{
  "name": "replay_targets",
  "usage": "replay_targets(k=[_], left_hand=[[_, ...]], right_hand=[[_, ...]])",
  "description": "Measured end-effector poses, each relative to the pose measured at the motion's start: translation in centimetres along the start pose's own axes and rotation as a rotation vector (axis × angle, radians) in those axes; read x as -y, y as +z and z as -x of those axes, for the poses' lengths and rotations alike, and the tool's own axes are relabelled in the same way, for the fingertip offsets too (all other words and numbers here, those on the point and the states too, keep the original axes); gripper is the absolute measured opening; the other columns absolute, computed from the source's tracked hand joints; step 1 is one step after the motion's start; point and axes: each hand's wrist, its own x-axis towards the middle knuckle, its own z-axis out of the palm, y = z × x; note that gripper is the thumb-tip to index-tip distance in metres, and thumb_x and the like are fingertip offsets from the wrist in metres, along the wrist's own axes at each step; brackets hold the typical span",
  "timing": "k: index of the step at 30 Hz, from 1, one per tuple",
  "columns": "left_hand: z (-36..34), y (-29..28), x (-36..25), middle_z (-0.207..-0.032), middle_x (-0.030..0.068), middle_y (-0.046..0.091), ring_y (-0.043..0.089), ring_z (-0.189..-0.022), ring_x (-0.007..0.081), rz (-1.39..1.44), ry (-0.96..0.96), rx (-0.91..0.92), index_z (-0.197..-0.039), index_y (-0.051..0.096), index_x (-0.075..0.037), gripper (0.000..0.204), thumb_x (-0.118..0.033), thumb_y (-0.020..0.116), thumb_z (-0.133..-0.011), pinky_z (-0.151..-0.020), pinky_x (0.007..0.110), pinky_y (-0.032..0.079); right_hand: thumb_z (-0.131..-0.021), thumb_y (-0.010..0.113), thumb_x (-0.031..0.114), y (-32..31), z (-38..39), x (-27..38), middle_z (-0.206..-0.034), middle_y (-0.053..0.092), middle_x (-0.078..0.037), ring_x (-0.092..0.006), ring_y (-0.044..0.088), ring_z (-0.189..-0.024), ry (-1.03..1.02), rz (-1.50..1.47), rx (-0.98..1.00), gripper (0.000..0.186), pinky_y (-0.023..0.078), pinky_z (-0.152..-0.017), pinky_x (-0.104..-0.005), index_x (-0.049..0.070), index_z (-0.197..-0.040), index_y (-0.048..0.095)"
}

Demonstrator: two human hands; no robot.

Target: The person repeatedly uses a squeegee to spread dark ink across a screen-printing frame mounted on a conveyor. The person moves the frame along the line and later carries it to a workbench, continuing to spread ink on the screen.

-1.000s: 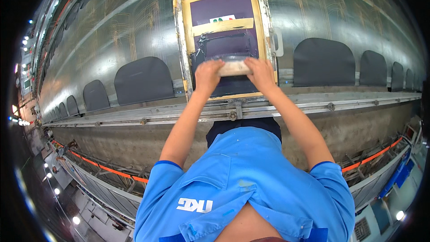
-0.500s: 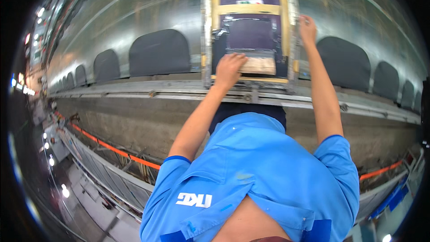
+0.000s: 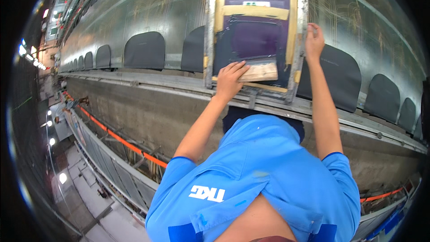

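A screen-printing frame with a purple mesh and pale yellow tape lies on the metal table; dark smears border the lower panel. My left hand is closed over the left end of a pale wooden squeegee lying across the bottom of the mesh. My right hand is at the frame's right side, fingers curled round the side handle, which it mostly hides.
A long sloping metal table carries a row of dark fabric panels on both sides of the frame. A rail runs along its near edge. An orange conduit runs below, behind me. A person is at far left.
My right hand has left the squeegee and moved right to the frame's side. My left hand stays on the squeegee. The view has shifted and turned slightly, so the frame appears farther right.
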Motion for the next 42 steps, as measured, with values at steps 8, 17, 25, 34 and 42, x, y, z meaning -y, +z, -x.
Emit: replay_targets(k=[8, 17, 25, 34, 42], left_hand=[[0.0, -2.6, 3.5, -0.138, 0.0014, 0.064, 0.058, -0.127, 0.0284, -0.047, 0.076, 0.056, -0.132, 0.066, -0.017, 0.07, 0.007, 0.068, -0.067, -0.105, 0.044, 0.045], [5.5, -2.5, 5.1, -0.137, 0.0011, 0.065, 0.059, -0.129, 0.0276, -0.011, 0.118, 0.12, -0.131, 0.067, -0.018, 0.072, 0.01, 0.063, -0.066, -0.11, 0.046, 0.044], [-8.8, -2.1, 7.7, -0.129, 0.0053, 0.069, 0.065, -0.12, 0.0287, 0.025, 0.105, 0.054, -0.125, 0.071, -0.02, 0.059, 0.005, 0.069, -0.073, -0.101, 0.042, 0.051], [-14.4, -1.9, 7.4, -0.111, 0.0049, 0.075, 0.07, -0.102, 0.026, 0.137, 0.033, 0.046, -0.107, 0.078, -0.016, 0.041, 0.002, 0.067, -0.071, -0.088, 0.037, 0.056], [-5.8, -2.0, 6.8, -0.123, -0.0005, 0.073, 0.066, -0.119, 0.0242, 0.116, 0.079, 0.075, -0.115, 0.075, -0.018, 0.052, 0.005, 0.07, -0.069, -0.104, 0.042, 0.049]], right_hand=[[-0.1, 0.063, 0.026, 1.5, 1.4, 2.5, -0.077, 0.066, -0.006, -0.0138, 0.058, -0.068, 0.114, 0.032, 0.051, 0.02, 0.047, -0.067, -0.0333, 0.01, -0.11, 0.069], [-0.099, 0.061, 0.03, 3.1, 1.1, 0.1, -0.079, 0.068, -0.012, -0.0283, 0.063, -0.068, 0.013, 0.241, -0.026, 0.022, 0.049, -0.07, -0.0421, 0.014, -0.113, 0.069], [-0.093, 0.069, 0.043, 0.0, 0.7, 5.8, -0.13, 0.063, -0.015, -0.0326, 0.058, -0.116, -0.411, 0.808, 0.228, 0.05, 0.047, -0.099, -0.0468, 0.01, -0.13, 0.066], [-0.073, 0.079, 0.01, 5.3, 6.6, 8.2, -0.124, 0.063, -0.008, -0.027, 0.058, -0.117, -0.547, 0.787, 0.632, 0.059, 0.045, -0.096, -0.0415, 0.009, -0.13, 0.063], [-0.071, 0.076, 0.003, 2.2, 14.8, 8.0, -0.126, 0.062, -0.005, -0.0242, 0.055, -0.122, -0.525, 0.768, 0.61, 0.058, 0.04, -0.101, -0.0457, 0.01, -0.126, 0.064]])
